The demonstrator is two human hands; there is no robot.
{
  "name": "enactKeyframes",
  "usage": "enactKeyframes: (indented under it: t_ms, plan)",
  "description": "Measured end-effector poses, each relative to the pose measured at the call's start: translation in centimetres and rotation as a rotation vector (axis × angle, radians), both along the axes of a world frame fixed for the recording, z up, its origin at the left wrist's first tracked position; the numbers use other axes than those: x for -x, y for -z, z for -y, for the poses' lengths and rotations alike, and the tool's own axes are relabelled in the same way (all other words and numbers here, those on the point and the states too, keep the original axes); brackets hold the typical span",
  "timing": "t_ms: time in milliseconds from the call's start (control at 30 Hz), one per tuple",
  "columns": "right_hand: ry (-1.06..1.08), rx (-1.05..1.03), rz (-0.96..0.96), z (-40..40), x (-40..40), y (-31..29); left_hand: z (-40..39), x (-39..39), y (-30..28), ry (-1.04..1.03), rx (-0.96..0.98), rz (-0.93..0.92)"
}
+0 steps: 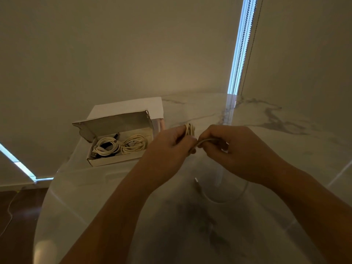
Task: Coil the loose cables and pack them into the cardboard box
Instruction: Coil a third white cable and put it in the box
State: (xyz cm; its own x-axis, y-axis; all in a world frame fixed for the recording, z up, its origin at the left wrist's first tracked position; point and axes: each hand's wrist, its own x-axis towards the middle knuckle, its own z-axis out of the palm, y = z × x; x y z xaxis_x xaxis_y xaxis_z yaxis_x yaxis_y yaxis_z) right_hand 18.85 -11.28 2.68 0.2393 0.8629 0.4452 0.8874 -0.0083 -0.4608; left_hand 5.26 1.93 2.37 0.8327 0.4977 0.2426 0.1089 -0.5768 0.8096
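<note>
My left hand (172, 147) grips a small coil of white cable (190, 129) above the table. Just to its right, my right hand (231, 149) pinches the loose strand of that cable, which loops down under my right wrist and ends in a connector (196, 181) hanging over the table. To the left stands the open cardboard box (112, 162) with its lid (114, 125) tilted up; inside lie two coiled white cables (122, 146) and a dark one.
The round marble table (266, 119) stands against a pale wall and its glossy top reflects light. A bright window slit with bead chains (242, 50) runs down at the right. Dark floor with a thin wire (9, 210) shows at lower left.
</note>
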Motion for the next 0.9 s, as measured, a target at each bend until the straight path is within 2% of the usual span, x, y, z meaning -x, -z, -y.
enactKeyframes:
  t_ms: [200, 333, 433, 567, 700, 900]
  plan:
    - [0.046, -0.048, -0.022, 0.0, -0.6, 0.0, -0.3, 0.7, -0.2, 0.172, -0.062, -0.071]
    - [0.073, -0.038, -0.013, -0.1, -0.7, 0.1, -0.4, 0.6, 0.1, 0.147, -0.136, -0.082]
    - [0.078, -0.03, 0.003, -0.1, -0.9, 0.1, -0.2, 0.4, 0.3, 0.121, -0.116, -0.047]
    - [0.095, 0.014, -0.019, -0.1, -1.4, 0.2, -0.3, 0.2, 0.1, 0.118, 0.092, 0.061]
    - [0.092, 0.036, -0.101, -0.1, -1.7, 0.3, -0.5, 0.2, 0.1, 0.072, 0.422, 0.23]
    - [0.084, 0.038, -0.205, 0.0, -1.7, 0.2, -0.2, 0.0, 0.0, 0.055, 0.576, 0.32]
